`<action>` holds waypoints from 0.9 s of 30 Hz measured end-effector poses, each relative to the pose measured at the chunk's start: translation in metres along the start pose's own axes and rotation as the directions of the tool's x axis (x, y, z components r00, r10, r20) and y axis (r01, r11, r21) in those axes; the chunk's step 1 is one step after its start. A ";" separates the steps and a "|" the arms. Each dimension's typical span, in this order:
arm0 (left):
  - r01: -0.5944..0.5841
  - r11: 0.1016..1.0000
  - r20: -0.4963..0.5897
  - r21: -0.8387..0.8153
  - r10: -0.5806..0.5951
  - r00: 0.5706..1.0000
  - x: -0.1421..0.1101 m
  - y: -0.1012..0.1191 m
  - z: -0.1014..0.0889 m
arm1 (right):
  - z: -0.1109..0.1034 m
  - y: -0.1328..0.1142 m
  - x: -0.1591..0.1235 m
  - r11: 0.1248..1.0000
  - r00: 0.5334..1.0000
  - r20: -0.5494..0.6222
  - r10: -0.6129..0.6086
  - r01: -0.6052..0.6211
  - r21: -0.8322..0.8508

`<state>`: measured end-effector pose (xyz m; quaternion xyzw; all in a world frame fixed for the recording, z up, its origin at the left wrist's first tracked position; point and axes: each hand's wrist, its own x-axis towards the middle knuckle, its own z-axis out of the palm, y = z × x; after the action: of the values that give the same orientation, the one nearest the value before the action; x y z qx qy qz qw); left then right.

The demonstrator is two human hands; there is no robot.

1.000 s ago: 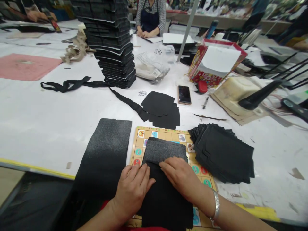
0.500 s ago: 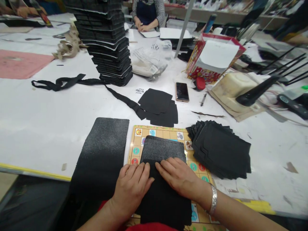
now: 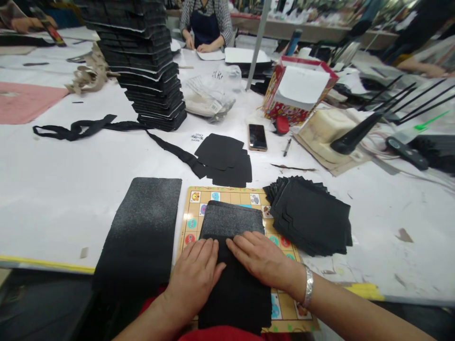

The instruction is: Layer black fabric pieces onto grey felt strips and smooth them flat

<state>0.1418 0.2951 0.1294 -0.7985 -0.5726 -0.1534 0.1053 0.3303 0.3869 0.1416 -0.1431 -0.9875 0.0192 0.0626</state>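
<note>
Both my hands lie flat on a black fibrous sheet [image 3: 234, 293], which rests on a printed game board [image 3: 227, 195]. My left hand [image 3: 194, 274] presses its left part, and my right hand [image 3: 259, 258] presses near its upper edge, with a silver bangle [image 3: 308, 286] on that wrist. Beyond my fingers, a grey-speckled dark sheet [image 3: 231, 221] shows, its lower part hidden beneath the black one. To the left of the board lies a similar speckled sheet [image 3: 138, 232]. A fanned stack of black cut pieces [image 3: 309, 215] sits to the right.
A tall stack of black pieces [image 3: 142, 61] and a long black strip [image 3: 85, 128] lie farther along the white-covered table, near loose black pieces [image 3: 223, 158], a phone [image 3: 258, 137] and a plastic bag [image 3: 209, 94]. A co-worker [image 3: 202, 23] sits across the table.
The whole scene has shifted left and slightly up in view as my head moved. My hands remain flat on the black sheet, with no visible change of hold.
</note>
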 end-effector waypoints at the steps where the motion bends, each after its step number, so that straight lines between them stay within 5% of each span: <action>1: -0.007 1.000 0.009 0.002 0.007 1.000 0.000 0.001 0.001 | -0.001 0.003 -0.008 1.000 1.000 -0.005 0.007 -0.007 0.009; 6: -0.041 0.999 0.054 0.035 0.039 0.998 0.001 0.001 0.000 | -0.007 0.016 -0.043 0.999 0.998 -0.043 0.034 -0.033 0.039; 17: -0.123 0.981 0.306 0.152 0.071 0.949 0.015 0.014 -0.011 | -0.012 0.016 -0.054 1.000 0.997 0.074 0.026 -0.027 0.010; 22: -0.072 0.993 0.237 0.095 0.048 0.970 0.012 0.011 -0.007 | -0.024 0.014 -0.083 0.979 0.983 0.073 0.169 -0.159 -0.125; 27: 0.012 0.999 0.128 0.051 -0.018 0.992 0.004 0.011 0.000 | -0.015 -0.012 -0.035 0.979 0.979 -0.010 0.204 -0.204 -0.021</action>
<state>0.1537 0.2950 0.1308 -0.7994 -0.5879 -0.0878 0.0872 0.3623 0.3654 0.1533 -0.2445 -0.9675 0.0139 0.0627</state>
